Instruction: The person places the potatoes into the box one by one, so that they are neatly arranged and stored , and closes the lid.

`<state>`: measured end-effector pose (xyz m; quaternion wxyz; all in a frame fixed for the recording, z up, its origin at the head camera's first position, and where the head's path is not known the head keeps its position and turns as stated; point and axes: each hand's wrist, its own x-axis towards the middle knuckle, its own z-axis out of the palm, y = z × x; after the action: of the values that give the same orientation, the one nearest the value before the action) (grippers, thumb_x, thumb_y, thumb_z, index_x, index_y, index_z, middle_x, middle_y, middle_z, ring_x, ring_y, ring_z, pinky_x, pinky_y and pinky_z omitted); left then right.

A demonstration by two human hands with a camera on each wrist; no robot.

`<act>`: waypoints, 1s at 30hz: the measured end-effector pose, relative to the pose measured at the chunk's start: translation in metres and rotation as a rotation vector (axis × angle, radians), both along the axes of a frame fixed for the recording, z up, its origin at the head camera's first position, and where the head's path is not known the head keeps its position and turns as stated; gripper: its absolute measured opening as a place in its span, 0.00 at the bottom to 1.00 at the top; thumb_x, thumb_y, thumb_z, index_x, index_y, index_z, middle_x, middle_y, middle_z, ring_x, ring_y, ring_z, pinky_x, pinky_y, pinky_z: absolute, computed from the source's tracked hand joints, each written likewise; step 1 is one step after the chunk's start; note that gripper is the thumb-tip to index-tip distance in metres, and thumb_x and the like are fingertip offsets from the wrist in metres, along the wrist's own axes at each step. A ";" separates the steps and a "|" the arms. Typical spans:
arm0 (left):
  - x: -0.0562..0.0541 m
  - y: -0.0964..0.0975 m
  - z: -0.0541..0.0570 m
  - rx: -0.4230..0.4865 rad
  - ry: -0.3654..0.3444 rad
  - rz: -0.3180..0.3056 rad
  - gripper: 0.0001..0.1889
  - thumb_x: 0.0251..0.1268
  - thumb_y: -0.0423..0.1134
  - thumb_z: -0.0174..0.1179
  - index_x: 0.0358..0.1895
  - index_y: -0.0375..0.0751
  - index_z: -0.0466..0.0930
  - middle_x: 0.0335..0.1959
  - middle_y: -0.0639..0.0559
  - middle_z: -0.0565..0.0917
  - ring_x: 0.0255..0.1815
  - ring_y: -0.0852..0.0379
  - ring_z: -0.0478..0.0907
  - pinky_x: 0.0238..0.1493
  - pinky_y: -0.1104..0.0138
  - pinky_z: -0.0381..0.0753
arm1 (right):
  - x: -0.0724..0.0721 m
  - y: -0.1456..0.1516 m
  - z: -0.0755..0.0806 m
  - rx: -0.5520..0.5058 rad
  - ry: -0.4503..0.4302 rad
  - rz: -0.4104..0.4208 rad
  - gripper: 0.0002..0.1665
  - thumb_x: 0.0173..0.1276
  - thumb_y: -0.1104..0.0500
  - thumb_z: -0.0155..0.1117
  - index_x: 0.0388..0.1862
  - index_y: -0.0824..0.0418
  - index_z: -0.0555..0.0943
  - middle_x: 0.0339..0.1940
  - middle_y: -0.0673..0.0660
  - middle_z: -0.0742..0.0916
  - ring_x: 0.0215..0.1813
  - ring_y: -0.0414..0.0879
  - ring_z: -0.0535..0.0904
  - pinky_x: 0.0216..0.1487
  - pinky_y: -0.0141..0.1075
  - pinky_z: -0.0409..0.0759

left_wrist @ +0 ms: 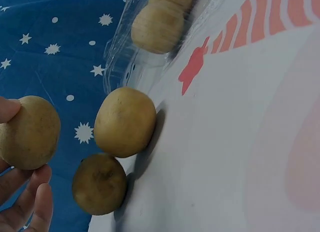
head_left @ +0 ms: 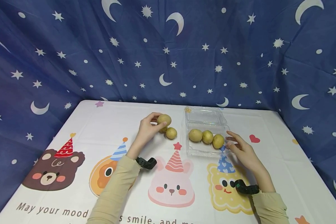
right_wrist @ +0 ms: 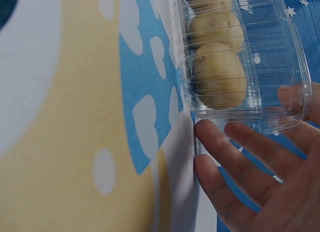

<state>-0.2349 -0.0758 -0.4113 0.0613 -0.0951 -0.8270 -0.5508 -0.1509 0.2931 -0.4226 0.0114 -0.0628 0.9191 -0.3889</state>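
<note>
A: What appears at left?
B: The left hand point(head_left: 147, 127) pinches one potato point(head_left: 164, 119) above two loose potatoes point(head_left: 171, 133) on the white tablecloth point(head_left: 128, 113).
A: At centre?
B: A clear plastic container point(head_left: 201, 153), lid point(head_left: 207, 117) folded back, holding three potatoes point(head_left: 207, 137) in a row.
A: At right?
B: The right hand point(head_left: 243, 152), well apart from the left, fingers extended at the container's right wall.

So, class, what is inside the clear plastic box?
Three potatoes lie in a row in the clear plastic box. Their undersides, and whatever they cover directly beneath, cannot be seen.
</note>
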 end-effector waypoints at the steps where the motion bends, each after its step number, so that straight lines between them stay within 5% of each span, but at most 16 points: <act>1: 0.001 0.001 0.000 0.000 0.000 -0.005 0.20 0.57 0.42 0.68 0.53 0.41 0.79 0.47 0.44 0.84 0.50 0.50 0.80 0.48 0.63 0.80 | 0.000 0.000 0.001 -0.003 -0.002 0.001 0.30 0.76 0.54 0.47 0.74 0.58 0.59 0.62 0.68 0.78 0.51 0.60 0.83 0.55 0.54 0.76; 22: 0.020 0.034 0.001 0.014 -0.019 -0.117 0.20 0.55 0.38 0.69 0.52 0.40 0.80 0.45 0.42 0.83 0.47 0.50 0.80 0.49 0.61 0.82 | 0.001 0.000 0.002 -0.053 -0.018 0.013 0.31 0.77 0.54 0.48 0.75 0.56 0.58 0.63 0.68 0.77 0.52 0.60 0.82 0.59 0.59 0.74; 30: 0.026 0.052 0.000 0.047 -0.017 -0.215 0.20 0.55 0.35 0.68 0.53 0.37 0.79 0.45 0.39 0.83 0.43 0.50 0.81 0.47 0.64 0.83 | 0.000 0.002 0.001 -0.057 -0.024 0.003 0.31 0.76 0.54 0.49 0.75 0.56 0.59 0.63 0.69 0.77 0.52 0.61 0.82 0.59 0.59 0.75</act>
<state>-0.2084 -0.0242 -0.4110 -0.0031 -0.1774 -0.7993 -0.5741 -0.1505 0.2953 -0.4216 0.0211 -0.0600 0.9073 -0.4157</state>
